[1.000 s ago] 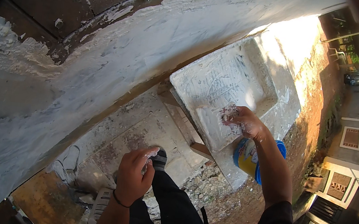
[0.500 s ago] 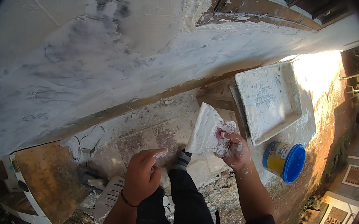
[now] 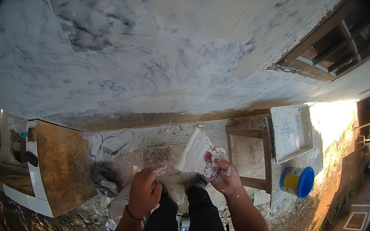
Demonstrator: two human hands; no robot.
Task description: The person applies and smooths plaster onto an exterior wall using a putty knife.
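In my right hand [image 3: 227, 178] is a wide putty knife [image 3: 196, 153], its pale, flared blade thickly coated with white paste. Reddish patches show through the paste near my grip, and my fingers are smeared white. My left hand [image 3: 144, 190] is a little to the left of the blade, apart from it. Its index finger stretches forward with white paste on the tip, the thumb stands off from it, and nothing shows between them. The wall [image 3: 162, 76] ahead carries uneven white and grey filler.
At right, a paste-smeared rectangular tray [image 3: 292, 137] rests on a low wooden bench [image 3: 246, 182], beside a yellow bucket with blue rim [image 3: 296, 180]. A brown-topped tiled counter [image 3: 62, 170] stands left. A window frame [image 3: 311, 48] is upper right. Rubble and a cable [image 3: 116, 139] lie along the wall base.
My view has shifted, showing more of the counter and window, with the tray and bucket farther right. The putty knife stays in my right hand; my left hand keeps nearly the same pose.
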